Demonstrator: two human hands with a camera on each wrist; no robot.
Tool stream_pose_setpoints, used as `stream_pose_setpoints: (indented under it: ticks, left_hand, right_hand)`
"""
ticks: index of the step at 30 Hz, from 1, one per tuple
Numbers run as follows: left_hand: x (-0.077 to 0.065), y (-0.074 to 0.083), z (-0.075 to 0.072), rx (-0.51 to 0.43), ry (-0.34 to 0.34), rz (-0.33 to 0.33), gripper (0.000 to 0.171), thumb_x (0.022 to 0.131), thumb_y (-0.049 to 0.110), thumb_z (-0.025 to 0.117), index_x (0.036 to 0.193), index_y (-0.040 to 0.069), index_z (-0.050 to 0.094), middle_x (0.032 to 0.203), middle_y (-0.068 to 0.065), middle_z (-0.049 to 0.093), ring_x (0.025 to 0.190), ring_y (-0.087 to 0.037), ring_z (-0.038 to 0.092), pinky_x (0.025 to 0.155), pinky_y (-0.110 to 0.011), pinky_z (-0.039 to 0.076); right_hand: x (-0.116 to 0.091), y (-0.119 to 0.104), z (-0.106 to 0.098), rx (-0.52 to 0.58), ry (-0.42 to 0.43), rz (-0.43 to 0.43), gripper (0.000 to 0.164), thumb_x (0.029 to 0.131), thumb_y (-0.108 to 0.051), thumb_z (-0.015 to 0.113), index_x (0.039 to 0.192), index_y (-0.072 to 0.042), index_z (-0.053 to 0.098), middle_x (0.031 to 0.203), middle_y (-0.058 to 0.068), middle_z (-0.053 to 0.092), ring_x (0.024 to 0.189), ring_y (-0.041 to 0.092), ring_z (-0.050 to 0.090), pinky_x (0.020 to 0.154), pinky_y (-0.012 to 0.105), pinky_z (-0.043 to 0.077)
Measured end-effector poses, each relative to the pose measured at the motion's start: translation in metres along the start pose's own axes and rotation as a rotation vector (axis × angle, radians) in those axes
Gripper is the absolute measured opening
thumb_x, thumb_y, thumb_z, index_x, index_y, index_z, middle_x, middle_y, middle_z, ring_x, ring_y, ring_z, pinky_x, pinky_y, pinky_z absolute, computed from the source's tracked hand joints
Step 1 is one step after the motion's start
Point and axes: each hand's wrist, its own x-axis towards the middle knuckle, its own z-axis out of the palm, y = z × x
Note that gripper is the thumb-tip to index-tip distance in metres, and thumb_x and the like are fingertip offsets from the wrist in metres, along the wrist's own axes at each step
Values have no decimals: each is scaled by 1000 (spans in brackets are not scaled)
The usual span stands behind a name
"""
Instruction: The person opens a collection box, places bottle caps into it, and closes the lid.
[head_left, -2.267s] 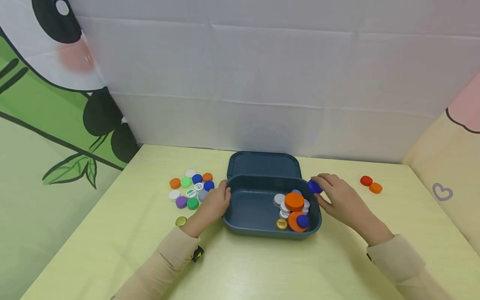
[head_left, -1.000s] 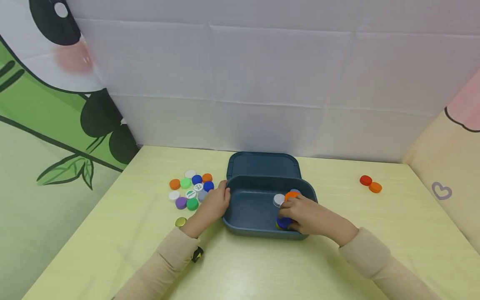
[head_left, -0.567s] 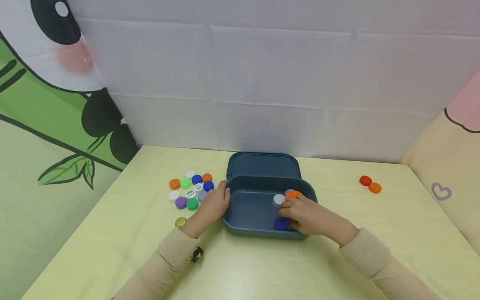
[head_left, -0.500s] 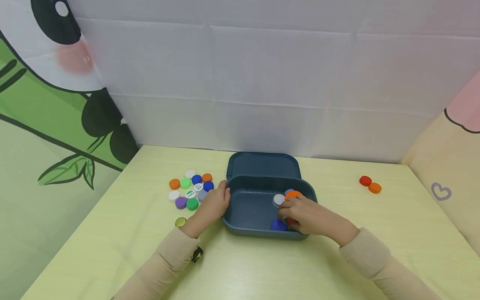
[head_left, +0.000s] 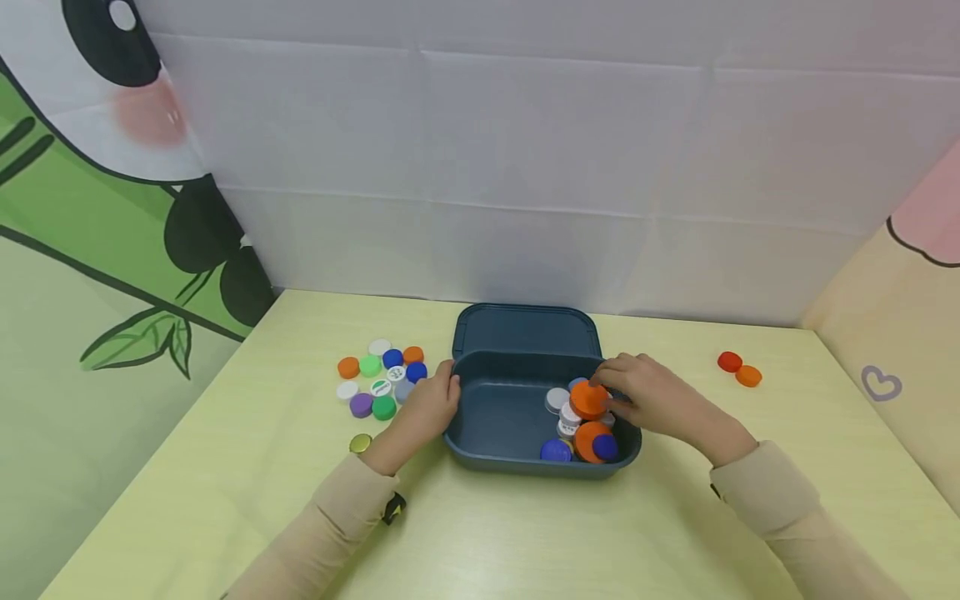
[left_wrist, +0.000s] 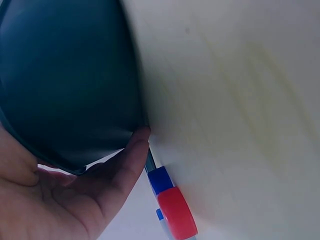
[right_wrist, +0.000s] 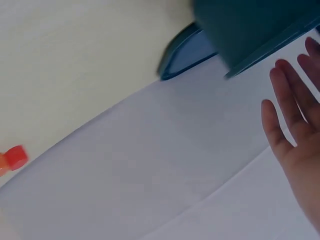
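A dark teal plastic box [head_left: 491, 421] stands on the table, with several bottle caps heaped in its right half. My left hand [head_left: 425, 408] grips the box's left wall; in the left wrist view its thumb and fingers hold the rim. Over the right rim is my right hand [head_left: 663, 400], fingertips beside a large orange bottle cap [head_left: 588, 400]. Its fingers look fairly straight in the right wrist view. A blue cap [head_left: 556, 451] lies at the box's front wall. Another orange cap [head_left: 587, 442] carries a small blue cap [head_left: 604, 447]. White caps [head_left: 557, 400] sit around them.
Behind the box lies its dark lid [head_left: 525, 329]. Left of it several mixed caps [head_left: 384, 407] are spread on the table, with a gold cap [head_left: 360, 443] near the left wrist. A red cap [head_left: 730, 361] and an orange cap [head_left: 748, 377] lie at the right.
My right hand carried a blue cap into the box and let it go by the front wall. It has since moved back and right, to the upper orange cap. The left hand stayed put.
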Motion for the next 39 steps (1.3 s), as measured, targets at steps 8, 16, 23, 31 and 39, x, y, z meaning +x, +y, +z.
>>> stream_pose_setpoints:
  ticks: [8,16,23,31,39]
  left_hand:
    - [-1,1,-1,-11,-11,-15,42,97,21,36,131,-3,38,101,-21,63,73,-23,59,67,-37,54]
    - [-2,3,-4,-15,-10,-12,41,97,21,36,131,-3,38,99,-21,63,72,-23,59,63,-34,52]
    - [-4,4,-5,-11,-3,-1,40,97,20,36,130,-3,39,85,-16,61,66,-22,56,57,-31,48]
    - [-6,4,-6,-8,6,6,39,97,19,37,129,-4,40,83,-16,61,64,-21,56,54,-30,47]
    - [-4,3,-5,-9,7,5,41,97,19,36,130,-4,39,91,-20,62,66,-22,57,55,-30,47]
  right_hand:
    - [-22,52,-5,-1,98,199,23,76,-3,68,99,-3,64,98,13,65,90,31,59,78,45,48]
    - [-57,97,-1,-13,116,382,26,78,1,64,104,2,61,103,22,62,84,36,60,70,47,47]
    - [-84,126,1,-6,80,544,26,81,-4,56,104,5,59,104,26,60,91,43,55,73,53,42]
    - [-102,147,5,56,-48,669,28,79,-6,55,104,7,57,102,29,57,83,41,54,68,51,42]
    - [-112,159,9,95,-116,714,22,81,-9,58,96,7,58,83,20,59,71,28,51,62,41,42]
